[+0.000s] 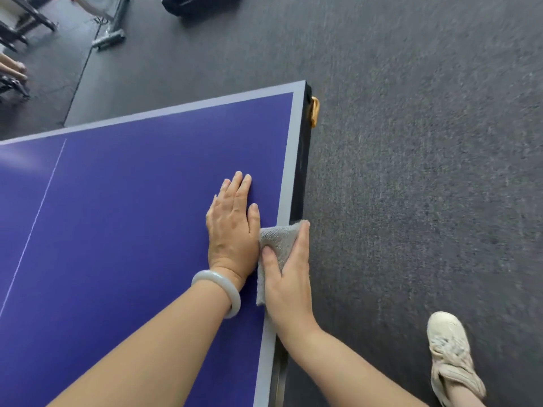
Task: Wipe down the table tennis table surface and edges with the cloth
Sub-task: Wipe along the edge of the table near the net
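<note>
The blue table tennis table (pixel 132 230) fills the left of the head view, with a pale border line along its right edge (pixel 289 160) and a thin white centre line. My left hand (pixel 233 227) lies flat on the blue surface close to that edge, fingers straight, a pale bangle on the wrist. My right hand (pixel 289 277) grips a folded grey cloth (pixel 279 239) over the table's right edge: the thumb lies on top of the cloth and the fingers wrap down over the side.
Dark grey carpet (pixel 426 171) lies to the right of the table. A gold fitting (pixel 314 111) sticks out at the far corner. My white shoe (pixel 452 356) stands at bottom right. Metal frames (pixel 108 39) and a black bag (pixel 199 4) sit at the top.
</note>
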{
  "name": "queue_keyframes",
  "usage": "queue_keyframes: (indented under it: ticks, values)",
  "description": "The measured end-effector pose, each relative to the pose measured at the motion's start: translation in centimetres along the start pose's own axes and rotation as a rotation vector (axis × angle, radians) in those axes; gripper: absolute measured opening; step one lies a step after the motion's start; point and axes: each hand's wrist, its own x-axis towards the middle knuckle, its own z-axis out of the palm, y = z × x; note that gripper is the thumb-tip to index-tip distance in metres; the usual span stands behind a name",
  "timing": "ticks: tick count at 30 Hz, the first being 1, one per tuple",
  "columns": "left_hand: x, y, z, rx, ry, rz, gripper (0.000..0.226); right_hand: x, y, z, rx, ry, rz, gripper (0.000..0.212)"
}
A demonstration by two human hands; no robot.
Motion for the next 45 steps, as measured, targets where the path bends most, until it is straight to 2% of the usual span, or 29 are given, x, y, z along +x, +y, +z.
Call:
queue_keyframes:
  ticks: [5, 12, 15, 19, 26, 35, 41, 45]
  values:
    - [0.0, -0.2, -0.1, -0.006, -0.005, 0.013, 0.055, 10.9, -2.8, -0.8, 0.039, 0.094, 0.002, 0.075]
    - [0.5, 0.1, -0.2, 0.020, -0.018, 0.009, 0.055, 6.7, -1.2, 0.1, 0.020, 0.076, -0.206, 0.077]
    - [0.3, 0.1, -0.3, 0.020, -0.024, 0.000, 0.055, 10.3, -2.8, -0.2, -0.027, 0.093, -0.141, 0.077]
    - [0.3, 0.3, -0.3, 0.035, -0.021, -0.001, 0.056, 18.1, -6.5, -1.4, 0.056, 0.102, -0.033, 0.074]
    - [0.4, 0.3, -0.2, 0.034, -0.020, 0.000, 0.056, 12.6, -4.1, -0.6, -0.077, 0.132, -0.184, 0.074]
    - [0.4, 0.4, -0.3, 0.050, -0.025, -0.009, 0.056, 23.3, -9.6, -2.1, -0.184, 0.137, -0.232, 0.073]
    - [0.3, 0.4, -0.3, 0.031, -0.024, -0.002, 0.053, 14.1, -4.7, -1.2, -0.078, 0.094, -0.214, 0.076]
    - [0.4, 0.4, -0.4, 0.043, -0.022, -0.009, 0.056, 16.8, -6.0, -1.4, -0.140, 0.094, -0.224, 0.076]
